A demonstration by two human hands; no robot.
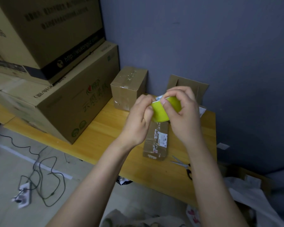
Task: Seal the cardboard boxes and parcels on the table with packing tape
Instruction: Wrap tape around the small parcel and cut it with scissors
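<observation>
1. Tape roll (165,112): yellow-green packing tape held in the air between both hands, above the table and over the far end of the long parcel
2. Left hand (138,118): fingers curled against the left edge of the tape roll, with thumb and fingertips pinching at its rim; whether a loose end of tape is lifted cannot be told
3. Right hand (184,112): fingers curled over the top and right side of the tape roll, thumb pressed on its outer band near the upper edge, so that the hand grips it
4. Long parcel (156,141): brown carton lying flat on the table directly below the hands; clear tape crosses its top, which bears a white printed label; its far end is hidden by the roll and hands
5. Small box (128,89): cube-like carton at the back of the table near the wall, left of the hands, with clear tape along its top seam and down its front
6. Open box (187,83): behind the right hand, flaps upright against the wall, mostly hidden
7. Scissors (181,163): lying on the table just beside the right forearm, blades pointing left, dark handles partly covered by the forearm
8. Table (105,128): yellow wooden top set along a blue-grey wall
9. Large cartons (69,102): two printed boxes stacked at the left end of the table, the upper resting on the lower
10. Power strip (23,194): white, on the floor at lower left, with dark cables trailing from it
</observation>
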